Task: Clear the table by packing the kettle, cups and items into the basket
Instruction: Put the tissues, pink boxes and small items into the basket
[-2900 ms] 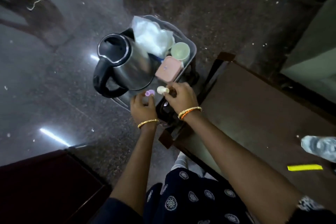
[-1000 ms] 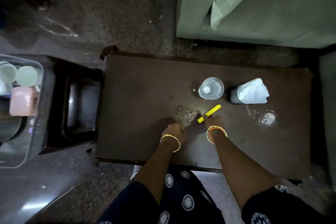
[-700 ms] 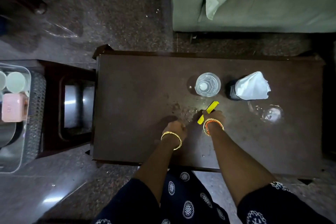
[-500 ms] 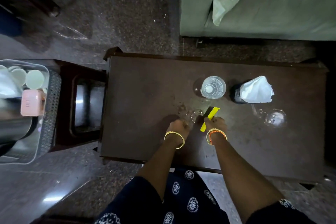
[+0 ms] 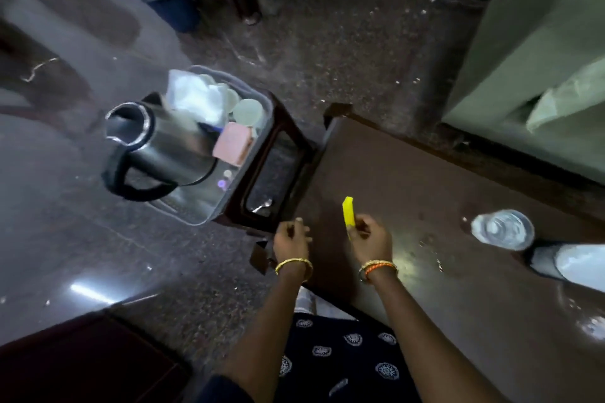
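A grey plastic basket (image 5: 209, 217) stands on a dark stool (image 5: 294, 141) left of the brown table (image 5: 409, 173). It holds a steel kettle (image 5: 163, 144) with a black handle, a pink box (image 5: 234, 144), pale cups (image 5: 248, 113) and a white bag (image 5: 196, 98). My right hand (image 5: 371, 237) is over the table's left end and pinches a yellow strip (image 5: 348, 211) upright. My left hand (image 5: 291, 239) hovers by the table's near left corner with its fingers curled; what is inside them is hidden.
A clear water bottle (image 5: 502, 229), a black holder with white tissue (image 5: 569, 263) and a clear glass (image 5: 589, 324) stand on the table's right part. A green sofa (image 5: 540, 42) is behind it. A blue bin (image 5: 170, 0) stands on the floor beyond.
My right hand has lifted the yellow strip off the table. Both hands have moved left toward the basket side, and my view has swung left with them.
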`<state>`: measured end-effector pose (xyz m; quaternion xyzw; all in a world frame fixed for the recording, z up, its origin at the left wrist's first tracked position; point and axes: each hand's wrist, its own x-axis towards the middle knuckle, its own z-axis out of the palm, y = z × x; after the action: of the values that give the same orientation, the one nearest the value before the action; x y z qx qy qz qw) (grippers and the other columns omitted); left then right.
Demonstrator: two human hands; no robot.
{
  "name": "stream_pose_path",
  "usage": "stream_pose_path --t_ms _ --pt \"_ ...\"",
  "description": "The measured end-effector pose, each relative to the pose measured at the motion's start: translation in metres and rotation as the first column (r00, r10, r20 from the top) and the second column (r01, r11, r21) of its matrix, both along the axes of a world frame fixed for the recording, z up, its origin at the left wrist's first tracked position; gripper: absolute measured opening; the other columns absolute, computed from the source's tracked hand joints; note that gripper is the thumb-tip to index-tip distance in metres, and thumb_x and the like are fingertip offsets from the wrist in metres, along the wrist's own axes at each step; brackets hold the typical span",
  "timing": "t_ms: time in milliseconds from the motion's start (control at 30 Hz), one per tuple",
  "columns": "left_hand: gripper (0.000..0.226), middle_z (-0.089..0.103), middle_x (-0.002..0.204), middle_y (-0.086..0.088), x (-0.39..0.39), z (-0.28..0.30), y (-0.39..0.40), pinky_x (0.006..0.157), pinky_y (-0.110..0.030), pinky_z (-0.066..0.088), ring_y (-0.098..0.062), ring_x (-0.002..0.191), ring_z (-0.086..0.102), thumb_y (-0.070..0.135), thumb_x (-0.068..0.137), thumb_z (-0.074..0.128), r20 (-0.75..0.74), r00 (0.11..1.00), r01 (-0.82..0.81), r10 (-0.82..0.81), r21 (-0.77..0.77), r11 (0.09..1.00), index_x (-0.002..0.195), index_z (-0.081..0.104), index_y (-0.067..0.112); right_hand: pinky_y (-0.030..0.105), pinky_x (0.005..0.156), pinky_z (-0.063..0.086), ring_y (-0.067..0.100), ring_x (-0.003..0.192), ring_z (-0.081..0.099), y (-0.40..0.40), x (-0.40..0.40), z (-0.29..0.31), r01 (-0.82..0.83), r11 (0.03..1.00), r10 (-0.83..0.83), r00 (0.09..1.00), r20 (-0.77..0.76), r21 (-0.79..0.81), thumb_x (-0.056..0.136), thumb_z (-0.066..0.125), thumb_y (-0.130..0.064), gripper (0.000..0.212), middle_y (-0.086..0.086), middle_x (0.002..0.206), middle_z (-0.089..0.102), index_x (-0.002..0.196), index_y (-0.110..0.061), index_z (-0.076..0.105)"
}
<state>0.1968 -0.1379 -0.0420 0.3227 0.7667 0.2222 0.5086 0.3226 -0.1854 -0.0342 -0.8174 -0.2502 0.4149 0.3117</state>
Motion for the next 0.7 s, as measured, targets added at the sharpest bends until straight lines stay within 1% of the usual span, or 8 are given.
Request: stream_pose_path --t_ms 100,167,233,300,367,467,600,700 --pt "0.02 0.06 0.078 -0.017 -0.055 0.011 0.036 0.045 -0.026 0.041 -0.014 0.038 0.053 0.02 0.094 0.051 0.075 0.92 -0.389 0.385 0.05 0.92 0.077 0.042 0.016 0.021 0.071 0.042 0.034 0.084 0.061 0.061 -0.046 0.027 -0.17 0.967 0.152 0.982 0.108 0.19 0.079 0.064 0.004 0.017 0.02 0.094 0.061 0.094 -0.003 0.07" --pt "0.017 0.058 0.078 -0.018 -0.09 0.016 0.059 0.037 -0.022 0.044 -0.018 0.036 0.054 0.021 0.093 0.052 0.116 0.814 -0.576 0.569 0.037 0.816 0.086 0.037 0.016 0.035 0.076 0.051 0.035 0.086 0.062 0.1 -0.079 0.04 -0.318 0.897 0.259 0.941 0.218 0.306 0.076 0.061 0.01 0.023 0.022 0.094 0.061 0.094 -0.001 0.071" --pt "0.028 0.062 0.091 -0.024 -0.117 0.019 0.078 0.05 -0.034 0.056 -0.029 0.054 0.065 0.024 0.09 0.055 0.07 0.755 -0.655 0.652 0.023 0.755 0.104 0.035 0.011 0.041 0.078 0.053 0.034 0.088 0.062 0.131 -0.108 0.049 -0.478 0.809 0.372 0.867 0.333 0.342 0.077 0.059 0.007 0.026 0.021 0.098 0.06 0.098 -0.003 0.071" --pt "0.046 0.058 0.114 -0.034 -0.142 0.016 0.092 0.084 -0.056 0.053 -0.048 0.092 0.064 0.025 0.089 0.056 0.029 0.747 -0.663 0.664 -0.041 0.748 0.12 0.03 0.005 0.039 0.074 0.052 0.033 0.085 0.063 0.157 -0.138 0.051 -0.601 0.728 0.473 0.789 0.393 0.331 0.078 0.058 0.003 0.026 0.02 0.103 0.058 0.099 -0.006 0.071" --pt "0.051 0.054 0.123 -0.035 -0.16 0.012 0.101 0.095 -0.055 0.047 -0.05 0.107 0.058 0.024 0.088 0.056 -0.021 0.789 -0.613 0.614 -0.109 0.783 0.125 0.028 0.003 0.038 0.068 0.052 0.033 0.082 0.062 0.176 -0.162 0.048 -0.709 0.651 0.579 0.694 0.427 0.27 0.078 0.058 0.0 0.022 0.021 0.107 0.056 0.097 -0.005 0.069" --pt "0.04 0.058 0.122 -0.031 -0.177 0.003 0.104 0.094 -0.051 0.049 -0.045 0.107 0.06 0.017 0.088 0.054 -0.117 0.884 -0.467 0.453 -0.166 0.869 0.122 0.038 0.003 0.042 0.073 0.051 0.036 0.091 0.06 0.196 -0.191 0.034 -0.832 0.547 0.713 0.519 0.472 0.088 0.081 0.053 -0.004 0.021 0.022 0.113 0.052 0.098 -0.003 0.065" --pt "0.029 0.062 0.112 -0.034 -0.179 -0.008 0.097 0.088 -0.058 0.051 -0.05 0.1 0.062 0.011 0.093 0.042 -0.056 0.918 -0.396 0.393 -0.21 0.894 0.121 0.039 0.003 0.044 0.093 0.045 0.037 0.117 0.048 0.21 -0.209 0.015 -0.891 0.409 0.822 0.267 0.503 -0.196 0.092 0.039 -0.01 0.028 0.024 0.132 0.044 0.11 -0.004 0.06" --pt "0.016 0.063 0.092 -0.027 -0.179 -0.008 0.092 0.061 -0.041 0.054 -0.034 0.063 0.063 0.012 0.096 0.042 -0.003 0.908 -0.415 0.419 -0.155 0.897 0.11 0.04 0.003 0.039 0.098 0.045 0.033 0.12 0.048 0.213 -0.215 0.008 -0.879 0.27 0.86 0.036 0.509 -0.393 0.091 0.039 -0.012 0.032 0.022 0.134 0.046 0.11 -0.005 0.063"
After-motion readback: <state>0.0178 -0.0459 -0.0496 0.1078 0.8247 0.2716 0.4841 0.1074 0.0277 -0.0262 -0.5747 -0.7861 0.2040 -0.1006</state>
